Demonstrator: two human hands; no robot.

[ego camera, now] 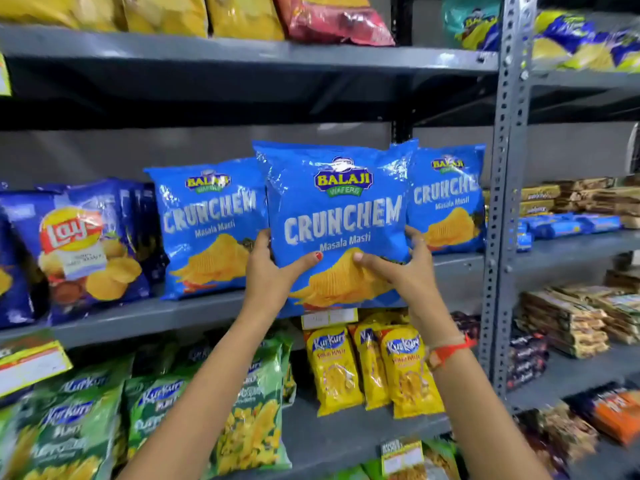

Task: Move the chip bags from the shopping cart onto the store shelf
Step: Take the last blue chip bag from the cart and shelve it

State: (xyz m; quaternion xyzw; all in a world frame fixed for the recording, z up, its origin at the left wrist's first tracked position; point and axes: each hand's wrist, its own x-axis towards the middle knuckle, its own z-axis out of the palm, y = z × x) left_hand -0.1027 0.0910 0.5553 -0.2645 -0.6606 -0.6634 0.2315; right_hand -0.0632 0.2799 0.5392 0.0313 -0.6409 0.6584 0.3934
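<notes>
I hold a blue Crunchem chip bag (pixel 337 209) upright in front of the middle grey shelf (pixel 145 315). My left hand (pixel 273 275) grips its lower left side and my right hand (pixel 401 268) grips its lower right side. The bag's bottom hangs just past the shelf's front edge. Two matching blue Crunchem bags stand on that shelf, one to the left (pixel 207 226) and one to the right (pixel 448 199), partly hidden behind the held bag. The shopping cart is out of view.
Dark blue Lay's bags (pixel 79 247) fill the shelf's left end. Yellow and green Kurkure packs (pixel 370 368) sit on the shelf below, yellow bags (pixel 166 12) above. A perforated steel upright (pixel 502 202) divides off the right bay with biscuit packs (pixel 568 323).
</notes>
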